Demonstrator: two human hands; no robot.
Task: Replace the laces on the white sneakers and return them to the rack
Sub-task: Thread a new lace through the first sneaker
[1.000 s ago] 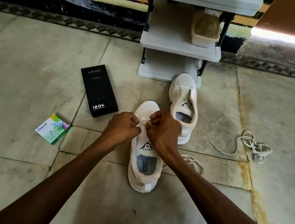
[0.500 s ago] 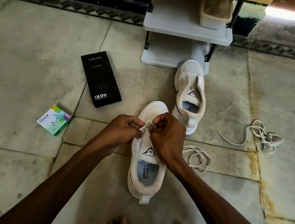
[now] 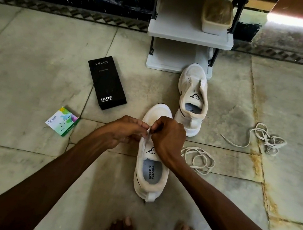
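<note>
Head view shows the near sneaker (image 3: 150, 175) flat on the floor (image 3: 33, 75) well in front of the rack (image 3: 189, 38), its mate (image 3: 193, 93) just before the rack's foot; the left hand (image 3: 123, 132) pinches the near sneaker's eyelet edge with curled fingers, the right hand (image 3: 169, 138) pinches what seems the tip of the lace (image 3: 197, 158). White, light and soft-sided, it likely yields, so steady it at the eyelets; the limp lace wants gripping by its stiff tip.

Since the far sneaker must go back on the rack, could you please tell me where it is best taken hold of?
Probably by the heel collar of the far sneaker, from the near side and above: its heel is the near end, its opening faces up, so fingers can hook inside. The toe points at the rack.
</note>
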